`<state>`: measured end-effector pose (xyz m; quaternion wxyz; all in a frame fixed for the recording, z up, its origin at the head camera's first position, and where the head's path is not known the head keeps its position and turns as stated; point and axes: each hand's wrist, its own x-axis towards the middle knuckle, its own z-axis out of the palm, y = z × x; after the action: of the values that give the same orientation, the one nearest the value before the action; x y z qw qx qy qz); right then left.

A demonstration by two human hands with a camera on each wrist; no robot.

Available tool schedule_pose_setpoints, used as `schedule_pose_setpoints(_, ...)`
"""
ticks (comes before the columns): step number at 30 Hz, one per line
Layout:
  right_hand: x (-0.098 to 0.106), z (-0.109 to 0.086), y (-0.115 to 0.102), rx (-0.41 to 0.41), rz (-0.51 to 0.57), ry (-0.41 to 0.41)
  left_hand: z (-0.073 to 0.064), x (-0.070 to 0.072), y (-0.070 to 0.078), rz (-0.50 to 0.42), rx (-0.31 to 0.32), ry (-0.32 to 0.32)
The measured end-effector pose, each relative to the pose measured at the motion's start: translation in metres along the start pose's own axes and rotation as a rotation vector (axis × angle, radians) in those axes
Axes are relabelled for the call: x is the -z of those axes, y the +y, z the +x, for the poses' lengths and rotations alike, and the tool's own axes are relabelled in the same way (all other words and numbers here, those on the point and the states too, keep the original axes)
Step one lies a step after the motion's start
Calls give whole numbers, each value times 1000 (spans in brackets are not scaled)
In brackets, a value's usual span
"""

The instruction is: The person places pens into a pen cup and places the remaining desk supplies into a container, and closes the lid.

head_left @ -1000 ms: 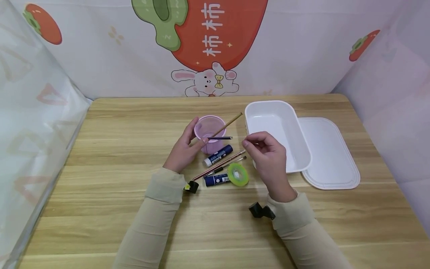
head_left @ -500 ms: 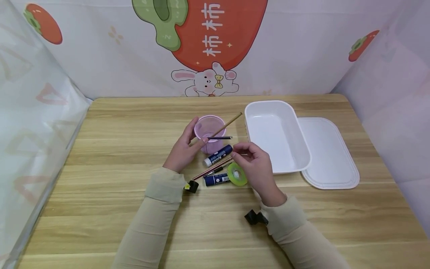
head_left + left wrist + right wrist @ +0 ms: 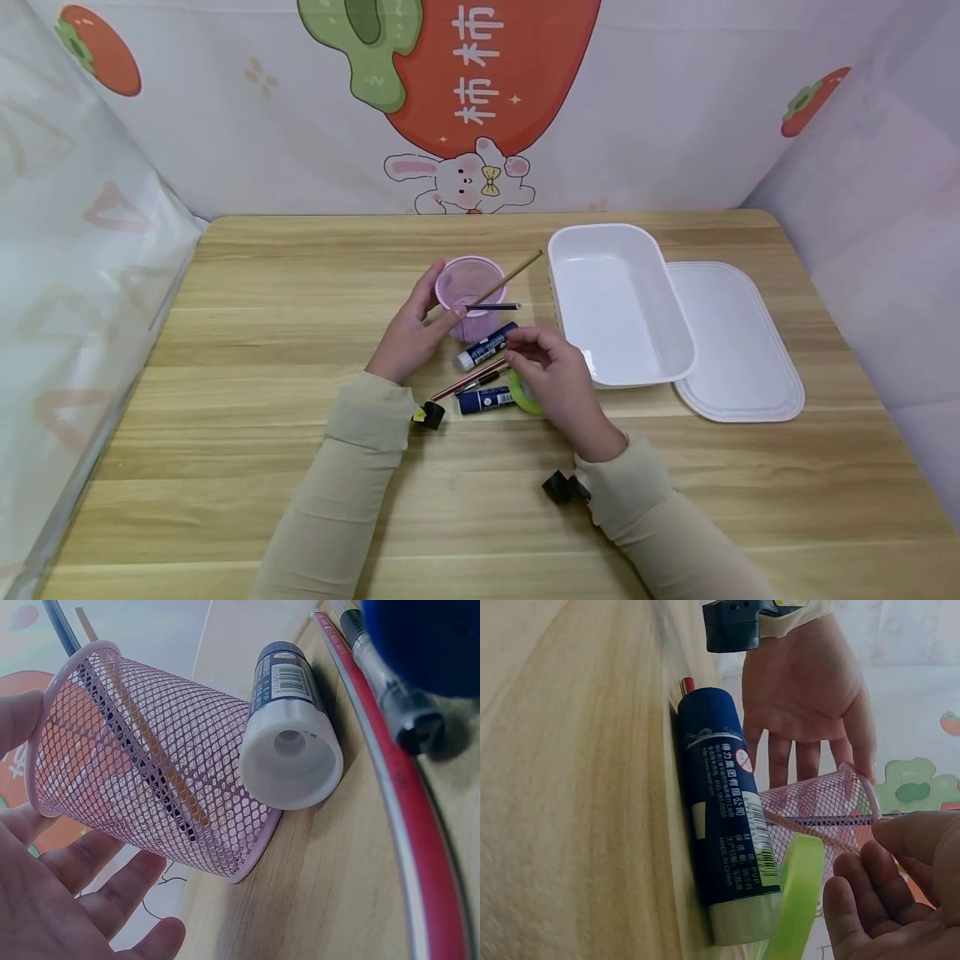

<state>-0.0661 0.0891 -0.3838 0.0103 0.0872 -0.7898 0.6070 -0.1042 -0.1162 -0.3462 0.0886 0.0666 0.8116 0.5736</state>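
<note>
My left hand (image 3: 405, 333) holds a pink mesh pen holder (image 3: 474, 327) by its rim, thumb at the near side, the cup tilted towards me. A dark pencil (image 3: 498, 307) and a tan pencil (image 3: 521, 271) lean in it. Over the stationery hovers my right hand (image 3: 555, 379), fingers loosely bent, a gap between thumb and forefinger. Just below its fingertips lie a glue stick (image 3: 486, 347), a red striped pencil (image 3: 465, 381) and a clear-barrelled pen (image 3: 390, 694). A second glue stick (image 3: 727, 810) rests beside a roll of green tape (image 3: 799, 892), partly covered by this hand.
A white rectangular box (image 3: 693, 354) stands right of my right hand. Its white lid (image 3: 738, 350) lies flat, partly under the box's right side. The wooden table (image 3: 262, 333) ends at a printed cloth backdrop (image 3: 637, 125).
My right hand has moved left and towards me, from beside the white box to above the pencil and tape. The left hand and the pen holder have stayed in place.
</note>
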Motion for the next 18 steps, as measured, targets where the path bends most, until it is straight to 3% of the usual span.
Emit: schedule_pose_setpoints(18,-4,1,18,11,-143,-105,0,0,1,-1,-1,4)
